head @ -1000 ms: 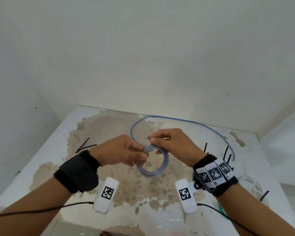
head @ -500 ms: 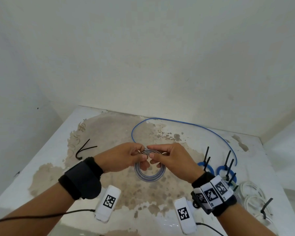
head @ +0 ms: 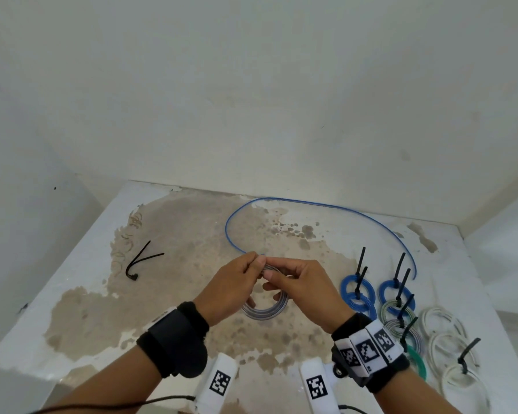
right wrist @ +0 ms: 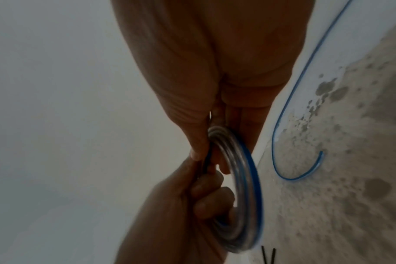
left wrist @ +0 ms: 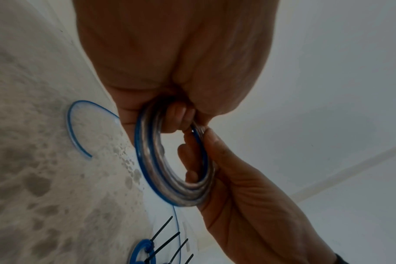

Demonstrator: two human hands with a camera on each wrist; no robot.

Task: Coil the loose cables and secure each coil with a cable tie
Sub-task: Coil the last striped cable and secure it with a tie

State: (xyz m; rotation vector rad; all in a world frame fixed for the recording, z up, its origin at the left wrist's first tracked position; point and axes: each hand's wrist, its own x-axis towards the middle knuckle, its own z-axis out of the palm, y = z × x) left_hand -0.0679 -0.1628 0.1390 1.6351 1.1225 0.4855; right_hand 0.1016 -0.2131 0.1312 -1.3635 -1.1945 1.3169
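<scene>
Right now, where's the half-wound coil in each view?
Head: the coil is at centre, low between the left hand and the right hand.
Left wrist: centre, below the palm.
Right wrist: lower centre.
Shared landmark: the loose blue cable trailing on the stained table.

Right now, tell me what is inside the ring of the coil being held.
Fingers of both hands pass through the coil: left hand curled at its top, right hand along one side. The rest of the opening shows only wall. The pinch point itself is covered by fingertips.
</scene>
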